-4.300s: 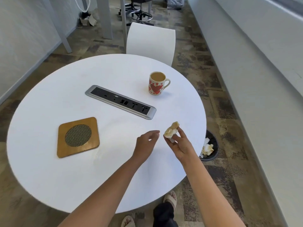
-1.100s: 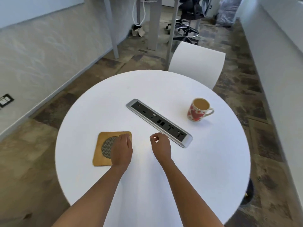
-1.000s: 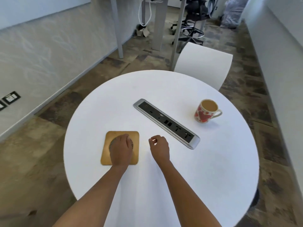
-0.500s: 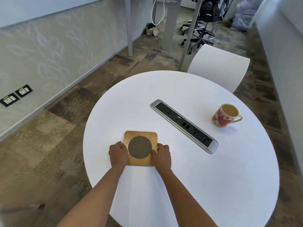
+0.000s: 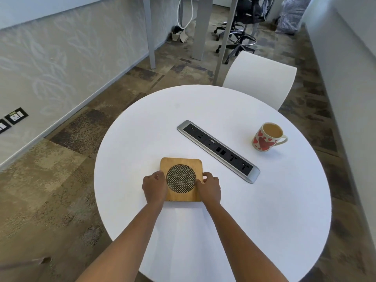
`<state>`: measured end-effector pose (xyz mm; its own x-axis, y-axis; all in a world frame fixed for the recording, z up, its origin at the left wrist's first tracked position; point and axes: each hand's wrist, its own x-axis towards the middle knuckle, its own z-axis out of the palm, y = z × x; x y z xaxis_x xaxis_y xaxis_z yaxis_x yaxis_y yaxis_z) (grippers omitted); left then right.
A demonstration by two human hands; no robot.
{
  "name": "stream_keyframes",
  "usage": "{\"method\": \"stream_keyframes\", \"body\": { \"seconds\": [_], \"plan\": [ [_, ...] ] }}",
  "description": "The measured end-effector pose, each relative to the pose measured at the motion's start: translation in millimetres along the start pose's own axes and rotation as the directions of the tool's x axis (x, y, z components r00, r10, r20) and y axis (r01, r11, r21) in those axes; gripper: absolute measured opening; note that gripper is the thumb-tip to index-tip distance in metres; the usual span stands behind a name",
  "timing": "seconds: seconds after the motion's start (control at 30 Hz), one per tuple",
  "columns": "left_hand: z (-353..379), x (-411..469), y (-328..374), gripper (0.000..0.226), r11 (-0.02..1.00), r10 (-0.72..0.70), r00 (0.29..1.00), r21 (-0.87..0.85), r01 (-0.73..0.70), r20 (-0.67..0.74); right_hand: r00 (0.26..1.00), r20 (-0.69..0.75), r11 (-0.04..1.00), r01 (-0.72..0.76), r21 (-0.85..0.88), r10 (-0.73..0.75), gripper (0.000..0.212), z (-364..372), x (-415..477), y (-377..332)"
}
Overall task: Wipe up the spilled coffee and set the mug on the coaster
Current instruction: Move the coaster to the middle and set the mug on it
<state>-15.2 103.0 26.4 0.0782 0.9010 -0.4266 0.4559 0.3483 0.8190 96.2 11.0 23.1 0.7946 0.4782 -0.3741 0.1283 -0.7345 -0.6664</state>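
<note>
There are 1 tabletop (image 5: pixel 254 220), 1 coaster (image 5: pixel 181 178), 1 mug (image 5: pixel 264 142), 1 socket strip (image 5: pixel 217 150), 1 white chair (image 5: pixel 262 80) and 2 grips (the left grip (image 5: pixel 154 187) and the right grip (image 5: pixel 210 187)).

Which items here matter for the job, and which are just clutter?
Job: coaster, gripped at its sides by the left hand and right hand; mug, standing on the table, apart from the coaster.
Clutter: power strip, white chair, office stool.

Coaster (image 5: pixel 181 179) near table (image 5: pixel 264 210) front-left; power strip (image 5: pixel 218 151) behind-right; mug (image 5: pixel 268 136) far right.
</note>
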Motion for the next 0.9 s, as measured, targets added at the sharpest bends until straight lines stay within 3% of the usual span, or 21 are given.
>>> {"method": "stream_keyframes", "body": {
  "seconds": [0.27,0.5,0.9],
  "plan": [
    [54.3,-56.1,-5.1,0.04,1.0,-0.023,0.995,0.015,0.021,0.095,0.991,-0.108,0.997,-0.082,0.01,0.082,0.036,-55.2,-3.6,52.4],
    [93.1,-91.5,-14.0,0.039,0.994,-0.026,0.985,0.111,0.007,0.173,0.977,-0.12,0.985,-0.17,0.044,0.174,0.037,-86.2,-10.4,97.4],
    [112.5,-109.9,-25.6,0.035,0.983,-0.012,0.987,0.184,-0.018,0.162,0.98,-0.104,0.986,-0.168,0.001,0.167,0.037,-96.4,-15.7,120.9]
  ]
}}
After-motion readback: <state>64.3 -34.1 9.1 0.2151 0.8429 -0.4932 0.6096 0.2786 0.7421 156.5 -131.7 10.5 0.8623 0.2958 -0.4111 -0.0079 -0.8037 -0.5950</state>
